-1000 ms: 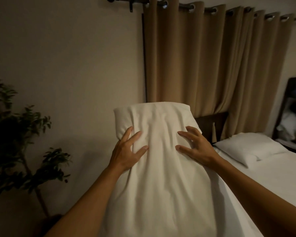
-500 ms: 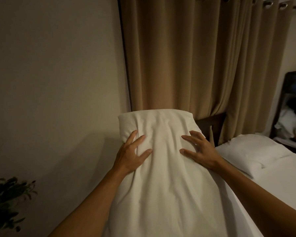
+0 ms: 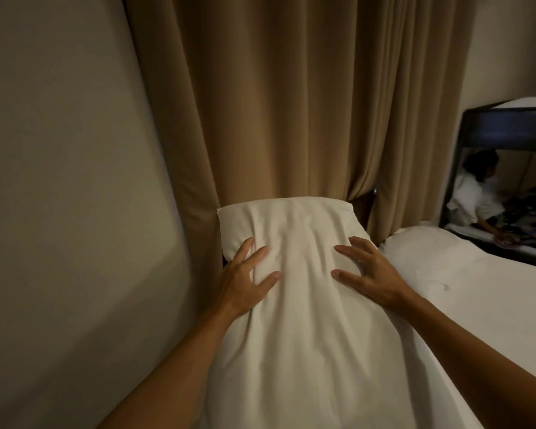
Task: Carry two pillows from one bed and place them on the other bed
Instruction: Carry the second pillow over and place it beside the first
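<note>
A white pillow (image 3: 300,305) fills the middle of the view, held up lengthwise in front of me. My left hand (image 3: 245,280) grips its left side with spread fingers pressed into the cover. My right hand (image 3: 365,274) does the same on its right side. To the right lies a bed (image 3: 492,305) with a white sheet, and a second white pillow (image 3: 424,252) rests at its head. The held pillow's lower end runs out of view at the bottom.
Tan curtains (image 3: 291,103) hang straight ahead, with a plain wall (image 3: 59,181) to the left. A dark headboard edge (image 3: 365,209) shows behind the held pillow. At far right a dark-framed mirror (image 3: 505,181) reflects a person in white.
The view has swung right and closer to the curtains; the plant at the left has left the frame. Both hands keep the same grip on the pillow.
</note>
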The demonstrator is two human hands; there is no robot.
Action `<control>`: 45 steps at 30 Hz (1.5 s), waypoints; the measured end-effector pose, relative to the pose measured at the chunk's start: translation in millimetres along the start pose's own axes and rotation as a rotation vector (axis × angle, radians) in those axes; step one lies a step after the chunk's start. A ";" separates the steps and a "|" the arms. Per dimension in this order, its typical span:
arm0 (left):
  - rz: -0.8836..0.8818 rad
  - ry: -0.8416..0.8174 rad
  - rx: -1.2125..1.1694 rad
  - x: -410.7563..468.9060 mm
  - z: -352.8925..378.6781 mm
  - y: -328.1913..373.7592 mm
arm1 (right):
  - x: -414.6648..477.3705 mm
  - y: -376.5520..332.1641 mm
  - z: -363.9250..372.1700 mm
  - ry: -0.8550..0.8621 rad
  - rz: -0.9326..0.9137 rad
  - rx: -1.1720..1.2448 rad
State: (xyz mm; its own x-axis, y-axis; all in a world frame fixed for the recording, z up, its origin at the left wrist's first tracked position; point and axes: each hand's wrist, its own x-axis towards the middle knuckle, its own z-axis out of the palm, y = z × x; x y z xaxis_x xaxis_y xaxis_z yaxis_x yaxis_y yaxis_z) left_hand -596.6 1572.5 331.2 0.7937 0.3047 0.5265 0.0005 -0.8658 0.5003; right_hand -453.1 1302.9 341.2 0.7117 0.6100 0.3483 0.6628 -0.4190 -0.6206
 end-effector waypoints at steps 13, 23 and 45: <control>0.212 -0.310 -0.220 176.3 143.7 -52.0 | 73.6 80.8 -5.2 0.204 0.372 -0.124; 0.306 -0.473 -0.313 265.9 277.8 -49.3 | 107.1 185.7 -9.1 0.324 0.559 -0.121; 0.396 -0.731 -0.381 348.3 509.1 -217.7 | 185.3 357.5 169.0 0.372 0.882 -0.083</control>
State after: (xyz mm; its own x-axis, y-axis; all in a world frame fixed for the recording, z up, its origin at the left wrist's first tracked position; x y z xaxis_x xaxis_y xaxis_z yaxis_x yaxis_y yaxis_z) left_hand -10.6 1665.0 55.7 0.8804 -0.4269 0.2064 -0.4520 -0.6241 0.6373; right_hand -123.6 1379.7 65.2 0.9809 -0.1942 -0.0105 -0.1423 -0.6799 -0.7193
